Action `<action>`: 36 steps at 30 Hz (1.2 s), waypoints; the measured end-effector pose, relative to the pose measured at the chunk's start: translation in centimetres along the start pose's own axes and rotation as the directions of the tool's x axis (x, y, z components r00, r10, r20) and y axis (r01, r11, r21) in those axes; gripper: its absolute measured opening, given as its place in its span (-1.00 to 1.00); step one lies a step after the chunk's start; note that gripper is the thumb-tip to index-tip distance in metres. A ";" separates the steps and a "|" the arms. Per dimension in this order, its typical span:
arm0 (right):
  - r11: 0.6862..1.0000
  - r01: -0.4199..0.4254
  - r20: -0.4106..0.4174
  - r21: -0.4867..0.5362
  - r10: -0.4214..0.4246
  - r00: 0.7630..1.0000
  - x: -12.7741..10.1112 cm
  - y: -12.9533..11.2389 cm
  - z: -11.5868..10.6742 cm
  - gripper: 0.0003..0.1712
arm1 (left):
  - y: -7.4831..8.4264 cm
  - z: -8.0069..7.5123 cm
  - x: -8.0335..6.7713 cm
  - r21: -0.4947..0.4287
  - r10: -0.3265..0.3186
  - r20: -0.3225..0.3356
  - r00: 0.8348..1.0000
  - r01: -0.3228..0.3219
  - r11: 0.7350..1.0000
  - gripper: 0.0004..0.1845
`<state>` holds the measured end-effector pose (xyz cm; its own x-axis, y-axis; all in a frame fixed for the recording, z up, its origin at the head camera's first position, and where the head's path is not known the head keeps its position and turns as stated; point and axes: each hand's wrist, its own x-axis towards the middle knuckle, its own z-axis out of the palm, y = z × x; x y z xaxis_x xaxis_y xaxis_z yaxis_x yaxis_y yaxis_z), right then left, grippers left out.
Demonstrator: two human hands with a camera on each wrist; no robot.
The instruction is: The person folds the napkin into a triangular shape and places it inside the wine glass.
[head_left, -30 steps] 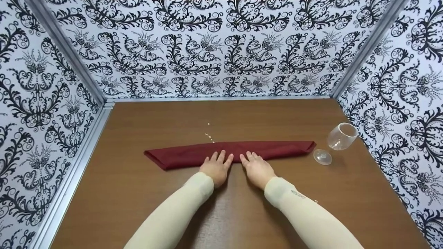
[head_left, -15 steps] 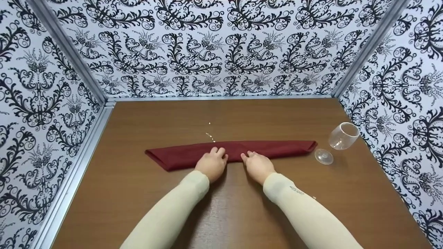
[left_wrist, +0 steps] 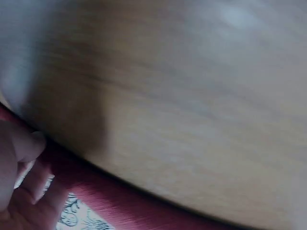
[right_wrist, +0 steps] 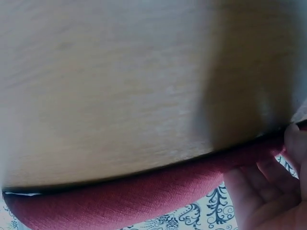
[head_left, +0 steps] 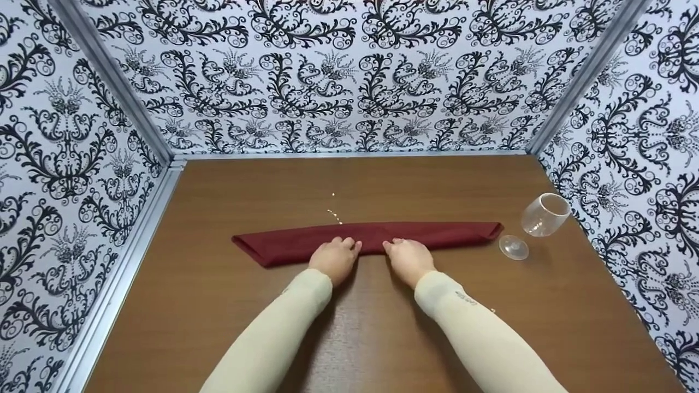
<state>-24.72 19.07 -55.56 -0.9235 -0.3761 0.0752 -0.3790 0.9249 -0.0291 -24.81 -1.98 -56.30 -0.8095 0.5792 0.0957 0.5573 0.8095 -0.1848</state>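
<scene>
A dark red cloth napkin point(head_left: 295, 243), folded into a long narrow strip, lies crosswise on the table. Left of its middle, my left hand point(head_left: 334, 259) grips the near edge with bent fingers. My right hand point(head_left: 409, 261) does the same a little to the right, with a short gap between the two. In the left wrist view, the left thumb point(left_wrist: 31, 146) lies at the cloth's edge and the fingers reach over the strip. The right wrist view has the right thumb point(right_wrist: 293, 139) on the near edge and the fingers across the cloth point(right_wrist: 144, 196).
A clear stemmed glass point(head_left: 545, 215) stands on the right, close to the cloth's right end. Several small white specks point(head_left: 335, 216) dot the wooden table point(head_left: 262, 185) behind the cloth. Patterned walls point(head_left: 349, 82) with metal framing enclose the back and sides.
Both hands lay with fingers spread flat on the cloth a second ago. Their fingers have since bent, and they now hold its near edge. The cloth has stayed in nearly the same place.
</scene>
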 end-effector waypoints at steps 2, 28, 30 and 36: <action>1.000 0.008 -0.028 0.002 -0.008 1.000 0.1 0.1 0.0 -0.68 | -0.2 0.0 0.3 -0.017 0.004 0.008 1.000 -0.004 1.000 -0.57; 0.990 -0.018 -0.157 -0.142 -0.004 0.988 0.5 -0.2 0.7 -0.74 | -2.1 -0.3 1.5 -0.080 0.044 0.038 0.998 -0.041 0.996 -0.58; 0.989 -0.023 -0.116 -0.145 0.006 0.993 0.2 -0.4 0.6 -0.68 | -1.7 -0.2 1.4 -0.045 0.051 0.001 0.999 -0.051 0.998 -0.61; 0.995 -0.015 0.000 -0.094 0.015 1.000 -0.7 -0.6 0.5 -0.54 | -0.3 0.1 1.2 -0.030 0.029 0.026 0.999 -0.028 0.999 -0.56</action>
<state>-23.83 18.78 -56.13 -0.9292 -0.3619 0.0750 -0.3578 0.9317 0.0632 -25.97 -1.59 -56.21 -0.7979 0.5993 0.0646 0.5848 0.7956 -0.1582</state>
